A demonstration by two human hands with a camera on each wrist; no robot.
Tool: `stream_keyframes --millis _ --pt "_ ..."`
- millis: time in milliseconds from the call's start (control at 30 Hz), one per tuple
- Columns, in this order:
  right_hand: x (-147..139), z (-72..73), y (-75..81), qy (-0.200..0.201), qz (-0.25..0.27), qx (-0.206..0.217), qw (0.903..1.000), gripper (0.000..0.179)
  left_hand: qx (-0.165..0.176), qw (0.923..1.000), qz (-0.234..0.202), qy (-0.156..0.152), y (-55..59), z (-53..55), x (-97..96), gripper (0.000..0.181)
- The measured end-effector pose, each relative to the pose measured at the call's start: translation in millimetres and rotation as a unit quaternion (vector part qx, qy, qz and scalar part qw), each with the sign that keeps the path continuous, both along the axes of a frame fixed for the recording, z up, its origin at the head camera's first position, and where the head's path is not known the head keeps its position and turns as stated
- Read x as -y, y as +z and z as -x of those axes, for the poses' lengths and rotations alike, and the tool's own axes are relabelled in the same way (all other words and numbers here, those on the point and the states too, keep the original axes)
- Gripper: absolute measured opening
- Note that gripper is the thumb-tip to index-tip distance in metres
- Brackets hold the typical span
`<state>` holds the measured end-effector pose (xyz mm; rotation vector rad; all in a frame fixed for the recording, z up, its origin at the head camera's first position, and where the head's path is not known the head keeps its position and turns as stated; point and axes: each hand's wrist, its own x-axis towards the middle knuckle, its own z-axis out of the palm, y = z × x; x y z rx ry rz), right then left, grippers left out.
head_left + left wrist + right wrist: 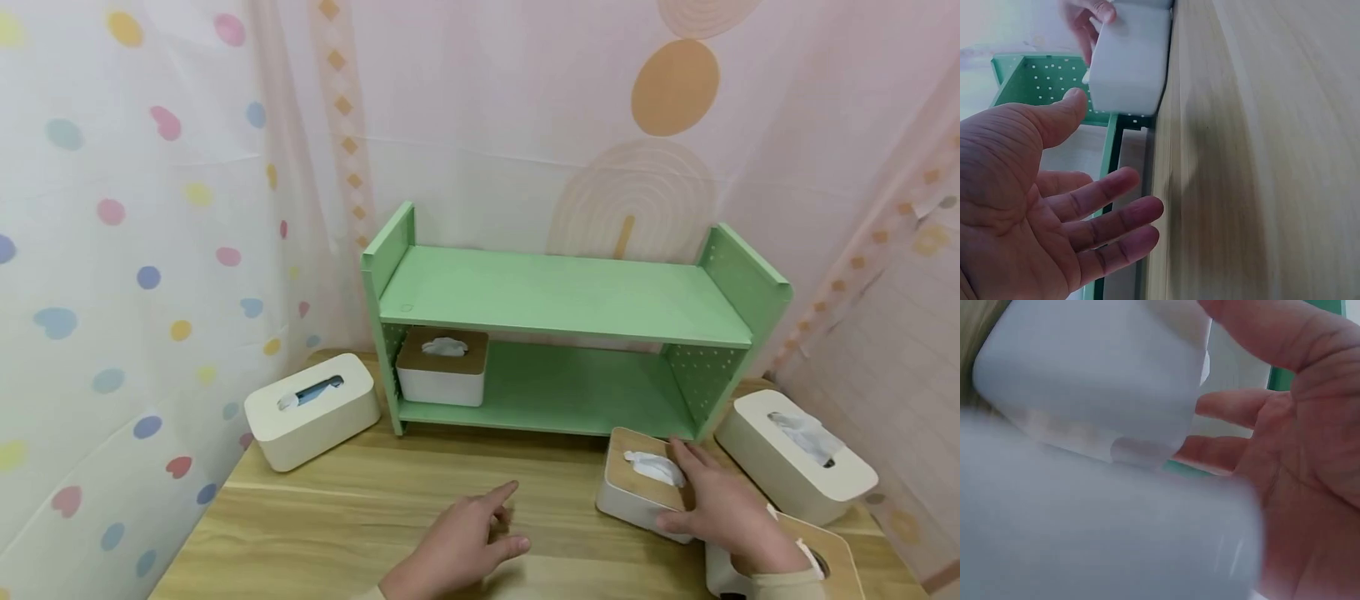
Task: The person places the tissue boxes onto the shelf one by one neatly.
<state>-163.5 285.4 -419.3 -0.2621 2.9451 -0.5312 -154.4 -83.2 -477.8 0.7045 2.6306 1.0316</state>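
Observation:
My right hand (pixel 723 508) holds the right end of a white tissue box (pixel 637 504) with a wood-look lid and a tissue poking out, in front of the shelf's right side. The thumb lies along its near side and the fingers reach over the far corner. In the right wrist view, the fingers (pixel 1229 409) meet the white wall of that box (pixel 1097 362). My left hand (pixel 465 542) hovers over the table's front middle, fingers spread and nothing in it. The left wrist view shows its palm (pixel 1029 206) and loosely extended fingers.
A green two-tier shelf (pixel 562 292) stands at the back; a wood-lidded tissue box (pixel 442 367) sits at its lower left. A cream tissue box (pixel 315 412) lies left of it, another (pixel 795 454) to the right. One more wood-lidded box (pixel 832 550) is under my right forearm. Curtains (pixel 480 108) hang behind.

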Motion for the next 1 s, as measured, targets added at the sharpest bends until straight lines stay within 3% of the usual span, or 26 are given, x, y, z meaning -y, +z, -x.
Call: stream_keyframes --millis 233,433,533,733,1000 --pt "64.5 -4.3 -9.1 0.065 0.095 -0.013 0.9932 0.114 0.004 0.9991 -0.032 0.028 4.8 -5.9 -5.4 0.094" --pt "104.9 -9.6 -18.0 0.124 0.167 0.0 0.9781 0.11 -0.034 0.9923 -0.066 0.099 5.9 -8.2 0.0 0.094" --pt "110.5 -10.6 -20.1 0.121 0.177 -0.003 0.9767 0.109 -0.042 0.9882 -0.076 0.126 4.4 -6.9 7.2 0.091" --pt "106.2 -7.5 -24.5 0.101 0.212 0.013 0.972 0.105 -0.013 0.9842 -0.131 0.118 1.5 -6.0 16.8 0.087" --pt "94.3 -2.5 -34.6 0.081 0.245 0.027 0.9658 0.105 0.062 0.9708 -0.209 0.1 -4.0 -3.0 26.6 0.08"
